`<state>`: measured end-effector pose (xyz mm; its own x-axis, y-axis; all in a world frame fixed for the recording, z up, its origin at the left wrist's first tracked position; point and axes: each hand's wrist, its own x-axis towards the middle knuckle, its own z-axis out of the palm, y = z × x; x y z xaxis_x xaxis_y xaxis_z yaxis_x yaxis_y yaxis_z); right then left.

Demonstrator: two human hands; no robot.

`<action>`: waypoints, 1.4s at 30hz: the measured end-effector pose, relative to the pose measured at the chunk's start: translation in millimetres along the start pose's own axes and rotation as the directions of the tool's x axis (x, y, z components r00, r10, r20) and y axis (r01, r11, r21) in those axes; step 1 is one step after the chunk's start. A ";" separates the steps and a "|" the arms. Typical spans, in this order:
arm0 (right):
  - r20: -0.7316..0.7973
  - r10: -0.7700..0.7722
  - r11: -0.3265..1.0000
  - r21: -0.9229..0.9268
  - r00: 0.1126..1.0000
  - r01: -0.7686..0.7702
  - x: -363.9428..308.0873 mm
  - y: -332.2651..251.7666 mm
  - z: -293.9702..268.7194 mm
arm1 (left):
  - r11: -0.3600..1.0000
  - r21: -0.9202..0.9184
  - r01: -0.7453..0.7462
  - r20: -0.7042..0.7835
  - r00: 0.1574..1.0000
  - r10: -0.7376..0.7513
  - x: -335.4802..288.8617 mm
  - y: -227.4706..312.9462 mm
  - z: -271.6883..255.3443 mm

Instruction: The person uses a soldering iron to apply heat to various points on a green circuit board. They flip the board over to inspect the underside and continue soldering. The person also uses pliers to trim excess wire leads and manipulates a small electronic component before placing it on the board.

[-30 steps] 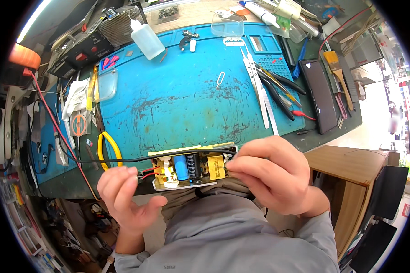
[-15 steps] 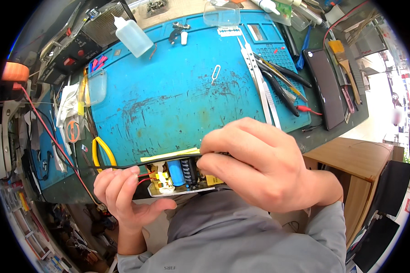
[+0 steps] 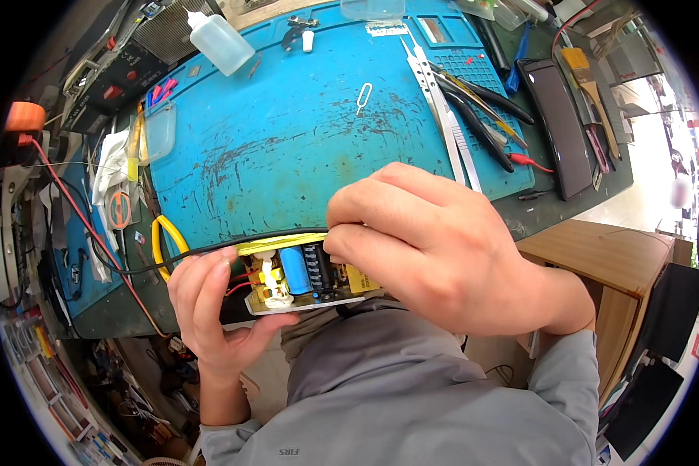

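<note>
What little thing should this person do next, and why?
Perhaps steady the circuit board more firmly with the left hand: its fingers and thumb sit at opposite long edges near the left end, while the black cable along the far edge runs to the right hand, so any tug might shift the board.

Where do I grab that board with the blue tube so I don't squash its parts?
Probably by the left end of the board, coming from the left: thumb on its near edge, fingers on the yellow strip along the far side, about where the left hand is. Those edges look fairly straight, while the blue tube and other parts crowd between them. Mind the red wires there.
</note>
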<state>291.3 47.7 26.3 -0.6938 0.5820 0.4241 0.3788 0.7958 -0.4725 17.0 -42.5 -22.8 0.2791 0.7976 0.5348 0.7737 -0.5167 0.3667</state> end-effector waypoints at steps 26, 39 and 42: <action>0.093 -0.024 0.994 -0.106 0.995 0.034 4.8 -3.2 -3.5 | 0.986 -0.135 0.095 -0.004 0.995 -0.096 -5.1 -1.4 2.6; 0.124 -0.106 0.980 -0.153 0.987 0.124 12.1 -7.5 -3.4 | 0.986 -0.121 0.112 -0.004 0.994 -0.114 -7.2 -2.6 1.3; 0.146 -0.110 0.978 -0.159 0.983 0.133 14.2 -9.0 -4.2 | 0.979 -0.161 0.127 -0.012 0.991 -0.131 -8.9 -4.8 2.1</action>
<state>280.6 49.5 39.9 -0.8134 0.4603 0.3558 0.3755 0.8825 -0.2832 11.9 -46.4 -30.8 0.1688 0.8546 0.4911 0.7010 -0.4543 0.5497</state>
